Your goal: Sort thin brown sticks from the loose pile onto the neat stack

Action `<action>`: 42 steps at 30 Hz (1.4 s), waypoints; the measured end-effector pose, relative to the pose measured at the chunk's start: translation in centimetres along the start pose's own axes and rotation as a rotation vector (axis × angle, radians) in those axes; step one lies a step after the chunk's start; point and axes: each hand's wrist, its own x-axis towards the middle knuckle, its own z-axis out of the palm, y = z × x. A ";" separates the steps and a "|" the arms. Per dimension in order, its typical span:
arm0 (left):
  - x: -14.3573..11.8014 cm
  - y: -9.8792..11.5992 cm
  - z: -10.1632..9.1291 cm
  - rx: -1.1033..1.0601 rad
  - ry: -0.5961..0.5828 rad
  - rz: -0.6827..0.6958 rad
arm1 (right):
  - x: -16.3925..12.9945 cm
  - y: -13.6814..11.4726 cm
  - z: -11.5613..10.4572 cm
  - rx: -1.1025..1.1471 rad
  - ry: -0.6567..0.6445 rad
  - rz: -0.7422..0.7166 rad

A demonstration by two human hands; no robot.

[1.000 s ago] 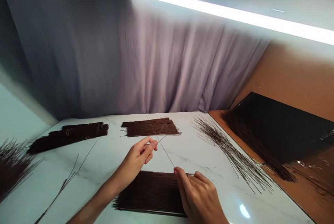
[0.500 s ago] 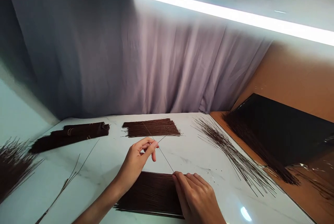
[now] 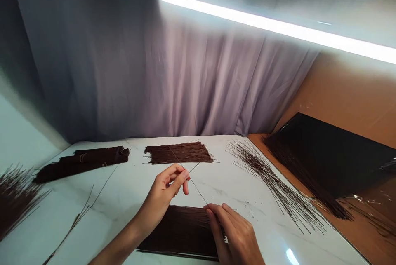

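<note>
My left hand (image 3: 165,193) pinches thin dark sticks (image 3: 192,170) between thumb and forefinger, above the white marbled table (image 3: 130,191). One long thin stick (image 3: 198,191) runs from near those fingers down to my right hand (image 3: 235,236), whose fingertips hold its lower end. Both hands hover over a flat pile of dark brown sticks (image 3: 182,230) lying at the table's near edge; the right hand covers the pile's right end.
Another flat stick pile (image 3: 179,152) lies further back, a tied dark bundle (image 3: 83,162) at the left, and loose fanned sticks (image 3: 272,182) at the right. A few stray sticks (image 3: 83,207) lie near left. Black sheet with sticks (image 3: 324,158) on brown surface; grey curtain behind.
The hands have drifted slightly nearer and lower over the near pile. The long stick's far end has tilted a little leftward; both hands keep their hold.
</note>
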 end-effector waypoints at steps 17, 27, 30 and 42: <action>-0.8 0.6 0.4 0.095 0.028 0.057 | 0.1 -0.2 -0.1 0.065 0.008 -0.007; -1.0 0.2 0.1 0.148 0.032 0.035 | 0.1 -0.2 -0.1 0.060 -0.030 0.028; -1.1 0.2 0.1 0.165 0.025 0.028 | 0.1 -0.3 0.0 0.055 -0.034 0.027; -1.2 0.3 0.3 0.182 0.015 0.000 | 0.4 -0.6 -0.1 0.035 -0.063 -0.040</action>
